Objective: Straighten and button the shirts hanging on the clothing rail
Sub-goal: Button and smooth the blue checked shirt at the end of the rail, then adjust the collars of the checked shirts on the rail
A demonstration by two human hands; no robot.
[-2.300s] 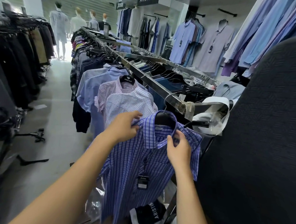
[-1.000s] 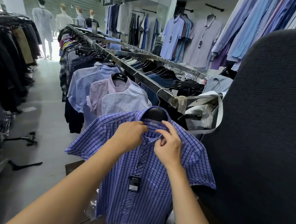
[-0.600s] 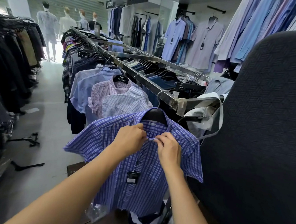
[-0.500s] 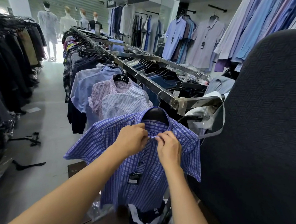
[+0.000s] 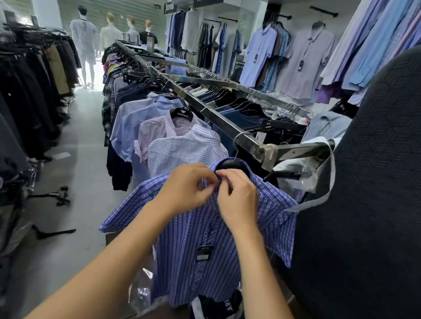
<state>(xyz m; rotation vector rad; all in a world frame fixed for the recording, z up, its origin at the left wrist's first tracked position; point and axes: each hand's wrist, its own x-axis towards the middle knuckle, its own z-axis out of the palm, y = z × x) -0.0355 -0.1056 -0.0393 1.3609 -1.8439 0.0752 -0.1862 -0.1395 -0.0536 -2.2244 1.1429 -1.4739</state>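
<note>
A blue checked short-sleeved shirt (image 5: 195, 237) hangs on a black hanger (image 5: 232, 164) at the near end of the metal clothing rail (image 5: 221, 121). It faces me, with a black price tag on its front. My left hand (image 5: 187, 186) and my right hand (image 5: 239, 198) meet at the collar just below the hanger, fingertips pinching the two collar edges together. The top button itself is hidden by my fingers. Behind it hang a pale checked shirt (image 5: 180, 149), a pink striped shirt (image 5: 157, 129) and light blue shirts.
A large dark textured garment (image 5: 375, 194) fills the right side, close to the shirt. Dark clothes hang on a rack at the left (image 5: 24, 86). Loose hangers (image 5: 54, 194) lie on the grey aisle floor. Plastic bags and a cardboard box sit below the shirt. Mannequins stand far back.
The shirt has been turned to face me and its sleeves spread. Both hands moved from the collar sides to the middle of the collar and pinch it there.
</note>
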